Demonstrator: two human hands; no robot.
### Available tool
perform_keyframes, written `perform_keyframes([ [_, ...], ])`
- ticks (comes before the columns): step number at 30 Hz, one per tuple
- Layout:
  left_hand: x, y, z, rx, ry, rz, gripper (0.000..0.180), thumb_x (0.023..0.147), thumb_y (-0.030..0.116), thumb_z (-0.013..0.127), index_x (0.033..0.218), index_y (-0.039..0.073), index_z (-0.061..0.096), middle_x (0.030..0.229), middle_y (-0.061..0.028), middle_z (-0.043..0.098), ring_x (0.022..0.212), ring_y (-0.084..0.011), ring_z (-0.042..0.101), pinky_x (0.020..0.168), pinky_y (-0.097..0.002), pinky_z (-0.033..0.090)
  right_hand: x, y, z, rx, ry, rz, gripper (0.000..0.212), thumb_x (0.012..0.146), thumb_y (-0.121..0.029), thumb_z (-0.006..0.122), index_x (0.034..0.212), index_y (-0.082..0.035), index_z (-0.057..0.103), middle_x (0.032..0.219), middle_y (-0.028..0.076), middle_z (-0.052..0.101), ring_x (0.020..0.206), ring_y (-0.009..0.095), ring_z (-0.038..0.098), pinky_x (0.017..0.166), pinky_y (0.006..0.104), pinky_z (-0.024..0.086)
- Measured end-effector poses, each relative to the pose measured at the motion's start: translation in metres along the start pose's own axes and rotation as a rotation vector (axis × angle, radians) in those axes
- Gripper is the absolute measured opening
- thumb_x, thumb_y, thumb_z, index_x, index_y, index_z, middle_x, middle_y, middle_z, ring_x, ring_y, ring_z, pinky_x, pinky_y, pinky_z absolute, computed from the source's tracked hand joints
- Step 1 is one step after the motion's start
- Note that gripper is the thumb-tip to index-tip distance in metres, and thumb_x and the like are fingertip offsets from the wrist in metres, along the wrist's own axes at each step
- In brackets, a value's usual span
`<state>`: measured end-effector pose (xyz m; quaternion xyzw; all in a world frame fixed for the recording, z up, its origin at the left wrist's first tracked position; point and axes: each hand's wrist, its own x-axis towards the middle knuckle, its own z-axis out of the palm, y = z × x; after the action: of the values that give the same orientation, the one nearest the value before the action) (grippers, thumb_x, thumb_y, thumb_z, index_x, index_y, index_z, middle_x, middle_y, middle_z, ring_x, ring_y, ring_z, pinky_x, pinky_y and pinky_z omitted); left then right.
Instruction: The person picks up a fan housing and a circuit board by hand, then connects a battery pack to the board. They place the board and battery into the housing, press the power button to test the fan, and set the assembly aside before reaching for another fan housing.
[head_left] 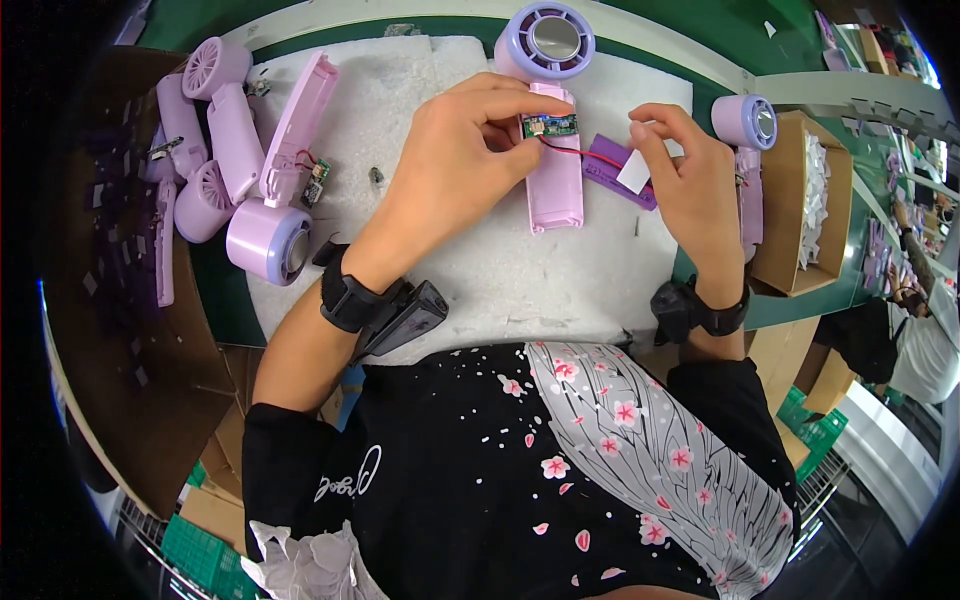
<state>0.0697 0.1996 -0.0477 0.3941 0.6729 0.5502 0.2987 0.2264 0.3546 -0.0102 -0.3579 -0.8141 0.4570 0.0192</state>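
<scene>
White foam mat [480,280] bears the open pink fan body [555,195], seemingly half-assembled: circuit board [552,126] set within it, pinched by the left hand [455,150]. Right of the body, purple battery [607,182] remains unseated; the right hand [692,175] curls by a white slip [633,173], grip unclear.

Our left forearm [300,355] runs obliquely upward from the lower left, and beyond the left wrist [374,264] we extend the left hand [460,140] rightward, its back facing up. We set the thumb [515,162] and index finger [515,101] opposite each other in a narrow grip, the remaining fingers folded and partly hidden. Our right forearm [715,344] appears foreshortened and nearly upright; above the right wrist [719,288] we incline the right hand [692,170] leftward, its digits curled, two tips close together; whether they meet, we cannot tell.
</scene>
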Motion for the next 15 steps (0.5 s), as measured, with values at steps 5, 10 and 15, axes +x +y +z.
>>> perform_keyframes([
  [5, -0.002, 0.004, 0.000, 0.042, 0.022, 0.010, 0.034, 0.075, -0.002, 0.063, 0.106, 0.008, 0.073, 0.103, -0.0091, 0.066, 0.067, -0.0138, 0.060, 0.065, -0.0249, 0.051, -0.009, -0.001, -0.003, -0.272, 0.221, -0.307, 0.013, 0.084, -0.008, 0.070, 0.094, 0.000, 0.069, 0.091, 0.009, 0.071, 0.070, 0.015, 0.067, 0.055, 0.0295, 0.048],
  [10, -0.002, 0.006, -0.001, 0.093, 0.039, 0.036, 0.033, 0.075, -0.002, 0.063, 0.105, 0.008, 0.073, 0.102, -0.0092, 0.067, 0.066, -0.0151, 0.061, 0.064, -0.0256, 0.051, -0.011, 0.006, -0.003, -0.419, 0.159, -0.570, 0.011, 0.076, -0.004, 0.075, 0.084, 0.001, 0.071, 0.094, 0.010, 0.072, 0.079, 0.022, 0.067, 0.067, 0.0318, 0.051],
  [15, -0.001, 0.011, -0.006, 0.143, -0.051, -0.030, 0.037, 0.080, -0.002, 0.060, 0.113, 0.009, 0.072, 0.116, -0.0088, 0.062, 0.076, -0.0084, 0.061, 0.068, -0.0209, 0.051, -0.014, 0.001, -0.001, -0.442, 0.138, -0.553, 0.011, 0.075, -0.004, 0.075, 0.084, 0.001, 0.071, 0.097, 0.012, 0.072, 0.084, 0.026, 0.066, 0.072, 0.0329, 0.052],
])
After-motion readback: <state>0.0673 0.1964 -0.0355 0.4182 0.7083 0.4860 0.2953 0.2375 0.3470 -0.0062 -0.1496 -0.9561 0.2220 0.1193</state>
